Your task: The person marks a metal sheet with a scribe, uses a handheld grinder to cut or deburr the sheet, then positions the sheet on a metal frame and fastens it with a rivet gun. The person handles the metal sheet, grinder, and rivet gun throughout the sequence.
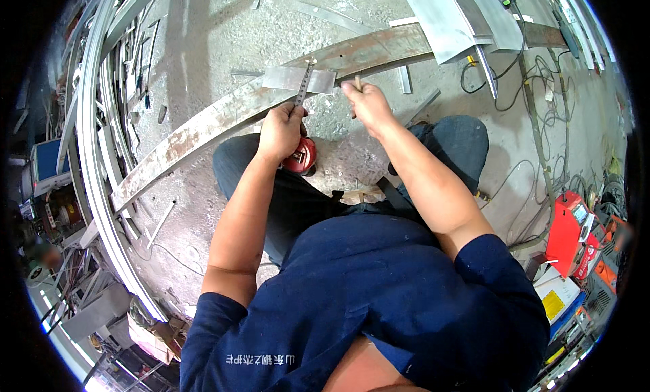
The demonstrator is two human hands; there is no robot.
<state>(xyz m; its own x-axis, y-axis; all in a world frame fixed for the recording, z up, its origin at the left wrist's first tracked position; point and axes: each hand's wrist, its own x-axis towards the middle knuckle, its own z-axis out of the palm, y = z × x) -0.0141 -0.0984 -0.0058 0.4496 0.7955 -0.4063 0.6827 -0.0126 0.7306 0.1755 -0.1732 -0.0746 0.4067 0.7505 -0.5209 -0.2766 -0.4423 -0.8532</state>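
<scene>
My left hand (280, 131) is closed on a tape measure, with its red case (302, 158) showing beside the wrist. The pulled-out blade (305, 87) reaches away from me across a small flat metal plate (277, 78). That plate lies on a long curved steel strip (196, 133). To the right of the plate, my right hand (371, 109) is closed, with a short pale stick-like marker (358, 83) poking up from its fingers. The marker's tip stands apart from the plate; its exact kind is too small to tell.
Long metal rails (91, 135) and offcuts line the left side. Bent sheet-metal pieces (440, 23) lie at the far right on the concrete floor (223, 26). Cables (535, 87) trail along the right, near a red machine (567, 233). My knees flank the work.
</scene>
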